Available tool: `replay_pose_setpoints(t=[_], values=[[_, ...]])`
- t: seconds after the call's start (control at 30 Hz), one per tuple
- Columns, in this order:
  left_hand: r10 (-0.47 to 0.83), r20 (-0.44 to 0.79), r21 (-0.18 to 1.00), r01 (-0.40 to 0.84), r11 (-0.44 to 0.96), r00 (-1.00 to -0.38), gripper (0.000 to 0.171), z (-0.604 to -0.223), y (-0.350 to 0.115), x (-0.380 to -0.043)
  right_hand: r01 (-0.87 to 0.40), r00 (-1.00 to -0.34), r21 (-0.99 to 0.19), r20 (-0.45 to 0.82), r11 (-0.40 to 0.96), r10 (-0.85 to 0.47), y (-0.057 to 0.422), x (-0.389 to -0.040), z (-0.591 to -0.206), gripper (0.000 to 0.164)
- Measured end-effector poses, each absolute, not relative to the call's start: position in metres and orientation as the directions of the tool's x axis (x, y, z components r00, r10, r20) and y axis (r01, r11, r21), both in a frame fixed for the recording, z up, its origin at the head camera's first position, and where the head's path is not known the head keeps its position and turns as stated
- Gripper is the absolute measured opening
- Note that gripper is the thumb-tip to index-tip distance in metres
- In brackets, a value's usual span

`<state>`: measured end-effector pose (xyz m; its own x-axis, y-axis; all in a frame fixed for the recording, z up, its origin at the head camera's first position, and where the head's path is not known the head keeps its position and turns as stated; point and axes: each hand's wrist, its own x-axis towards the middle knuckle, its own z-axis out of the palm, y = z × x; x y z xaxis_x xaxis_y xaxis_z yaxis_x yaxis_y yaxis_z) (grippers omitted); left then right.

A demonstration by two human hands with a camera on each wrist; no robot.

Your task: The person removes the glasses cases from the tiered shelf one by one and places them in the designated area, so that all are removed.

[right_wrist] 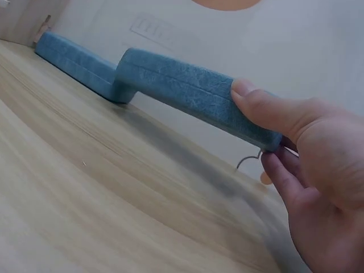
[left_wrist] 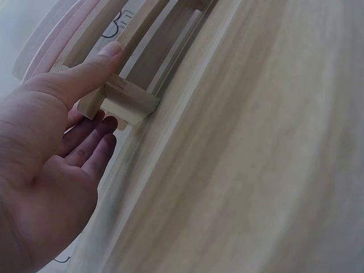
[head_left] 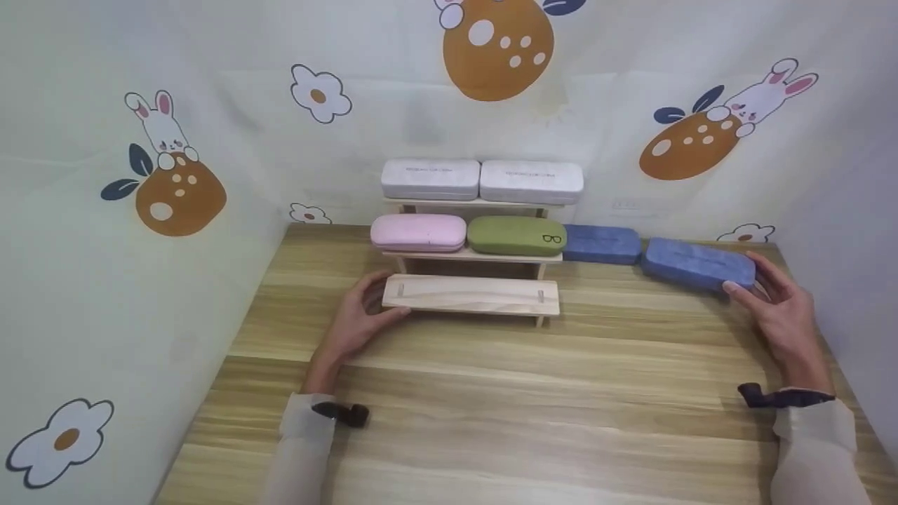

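Observation:
My left hand (head_left: 354,319) grips the left end of the lowest step of a wooden display stand (head_left: 470,294). In the left wrist view its thumb lies along the step's front edge, and the fingers are behind the end. My right hand (head_left: 786,322) holds a blue glasses case (head_left: 698,264) by its right end, between thumb and fingers. The right wrist view shows this case (right_wrist: 182,85) raised off the table, a shadow under it. Its far end is close to a second blue glasses case (head_left: 603,244), which lies on the table beside the stand.
On the middle step sit a pink glasses case (head_left: 419,233) and a green glasses case (head_left: 517,236). Two white cases, one at the left (head_left: 431,179) and one at the right (head_left: 531,181), fill the top step. A patterned curtain (head_left: 393,133) hangs behind the wooden table (head_left: 533,414).

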<state>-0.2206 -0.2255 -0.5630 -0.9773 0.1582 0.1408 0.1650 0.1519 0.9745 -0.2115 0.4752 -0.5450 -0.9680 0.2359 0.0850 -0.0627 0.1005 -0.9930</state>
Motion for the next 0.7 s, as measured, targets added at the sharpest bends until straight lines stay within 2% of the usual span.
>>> replay_pose_setpoints(t=[0.1,0.23,0.33,0.5,0.7], values=[[0.161,0.138,0.977,0.161,0.141,-0.977,0.081,-0.563,-0.224,-0.220,-0.017,-0.972,-0.985,0.057,0.174,0.227,0.477,-0.212,-0.546,0.080],[0.158,0.133,0.978,0.156,0.142,-0.978,0.082,-0.563,-0.225,-0.220,0.064,-0.983,-0.921,0.008,0.384,0.185,0.478,-0.212,-0.548,0.083],[0.155,0.132,0.977,0.155,0.145,-0.979,0.083,-0.563,-0.225,-0.220,0.073,-0.991,-0.860,-0.005,0.505,0.134,0.477,-0.212,-0.548,0.085],[0.169,0.141,0.975,0.166,0.148,-0.976,0.083,-0.562,-0.226,-0.220,0.039,-0.996,-0.839,0.010,0.542,0.087,0.472,-0.214,-0.548,0.087],[0.172,0.140,0.973,0.167,0.156,-0.975,0.082,-0.561,-0.225,-0.220,0.033,-0.990,-0.810,0.054,0.586,0.130,0.466,-0.218,-0.547,0.082]])
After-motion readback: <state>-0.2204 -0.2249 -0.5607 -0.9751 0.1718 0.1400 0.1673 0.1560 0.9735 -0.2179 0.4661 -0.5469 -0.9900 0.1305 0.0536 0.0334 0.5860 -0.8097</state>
